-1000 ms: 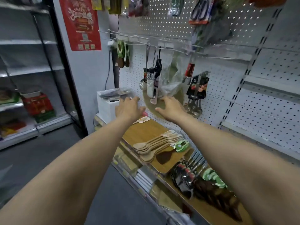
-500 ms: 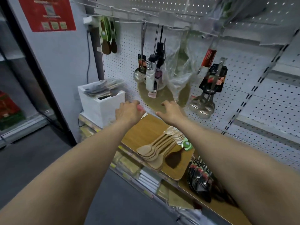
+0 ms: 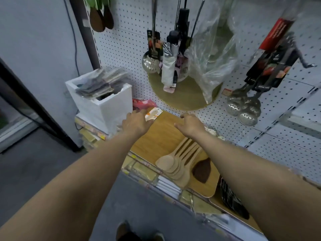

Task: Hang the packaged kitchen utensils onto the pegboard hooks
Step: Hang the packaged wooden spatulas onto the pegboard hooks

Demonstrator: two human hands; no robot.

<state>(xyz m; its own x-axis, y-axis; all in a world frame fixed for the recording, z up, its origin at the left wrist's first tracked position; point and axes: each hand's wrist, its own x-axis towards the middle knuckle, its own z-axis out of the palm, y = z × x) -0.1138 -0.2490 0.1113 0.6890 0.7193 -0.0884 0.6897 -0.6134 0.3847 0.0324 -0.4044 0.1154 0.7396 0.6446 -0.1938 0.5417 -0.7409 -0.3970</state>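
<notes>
Both my hands reach over a wooden cutting board (image 3: 161, 136) lying on the shelf below the white pegboard (image 3: 125, 49). My left hand (image 3: 137, 122) hovers at the board's far left corner, fingers near its orange-and-white label (image 3: 153, 114). My right hand (image 3: 190, 125) is spread above the board's far edge and holds nothing. A bundle of pale wooden spoons (image 3: 178, 162) and one dark spoon (image 3: 202, 169) lie on the board nearer me. Packaged steel skimmers (image 3: 245, 105) and a ladle (image 3: 150, 62) hang on pegboard hooks above.
A white box (image 3: 104, 105) full of wrapped packets stands left of the board. A round board in clear plastic (image 3: 187, 94) and a folded umbrella (image 3: 169, 70) hang in front of the pegboard. Dark packaged utensils (image 3: 231, 197) lie on the shelf's right. A red packet (image 3: 141, 103) sits behind my left hand.
Both hands have dropped from the hanging round board down to the cutting board on the shelf. My view has tilted downward and moved closer.
</notes>
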